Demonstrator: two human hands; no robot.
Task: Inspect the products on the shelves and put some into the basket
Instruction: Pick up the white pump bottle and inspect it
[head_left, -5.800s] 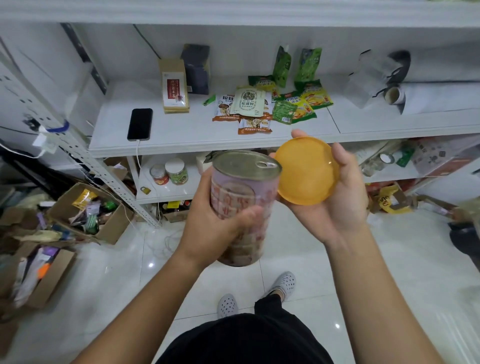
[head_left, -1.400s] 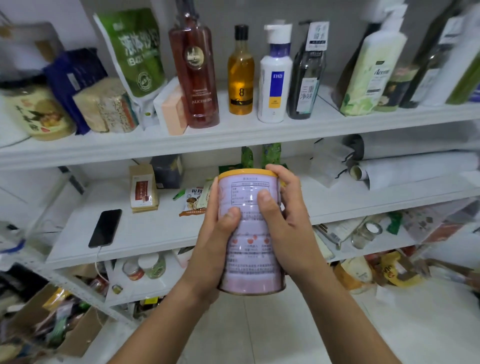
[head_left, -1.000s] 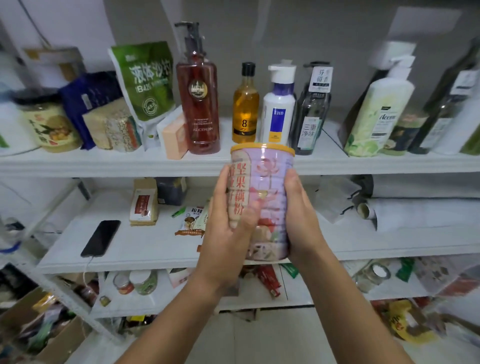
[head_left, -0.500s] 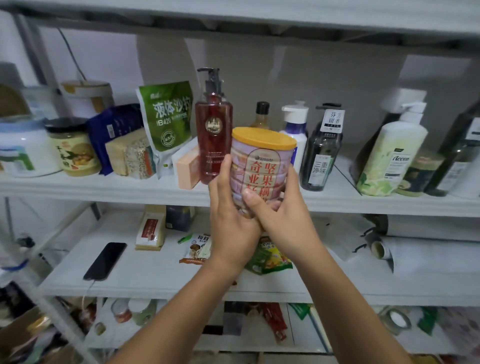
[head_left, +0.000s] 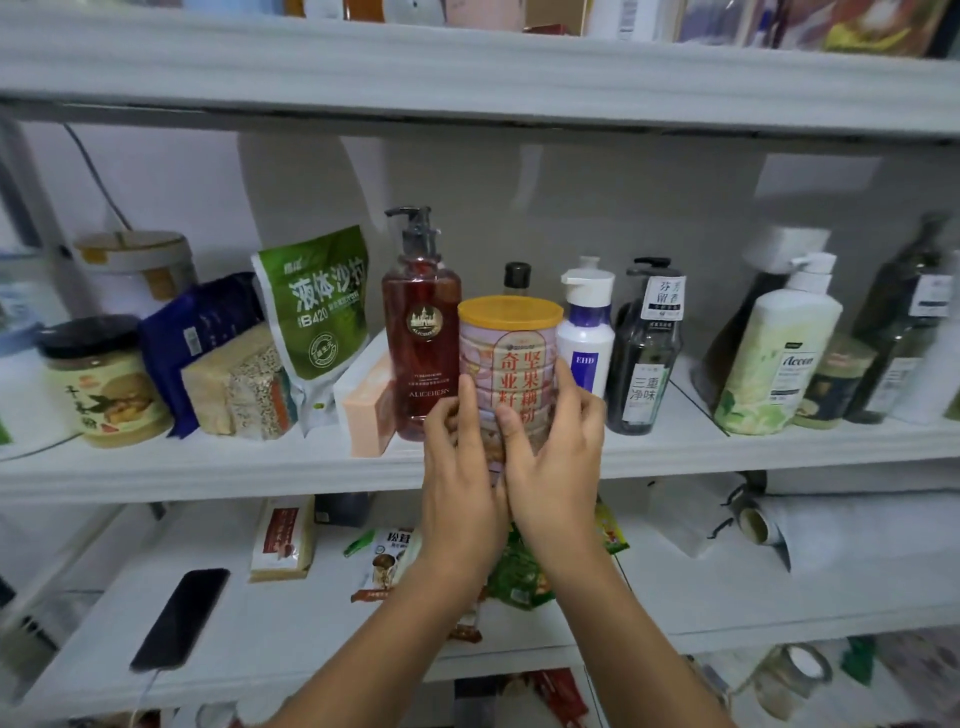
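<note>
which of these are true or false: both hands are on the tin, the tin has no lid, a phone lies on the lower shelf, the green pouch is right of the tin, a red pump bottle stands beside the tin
1. Both hands are on the tin. True: the left hand and right hand hold the tin.
2. The tin has no lid. False: an orange lid is on it.
3. A phone lies on the lower shelf. True: phone.
4. The green pouch is right of the tin. False: the green pouch is left.
5. A red pump bottle stands beside the tin. True: red pump bottle.
</note>
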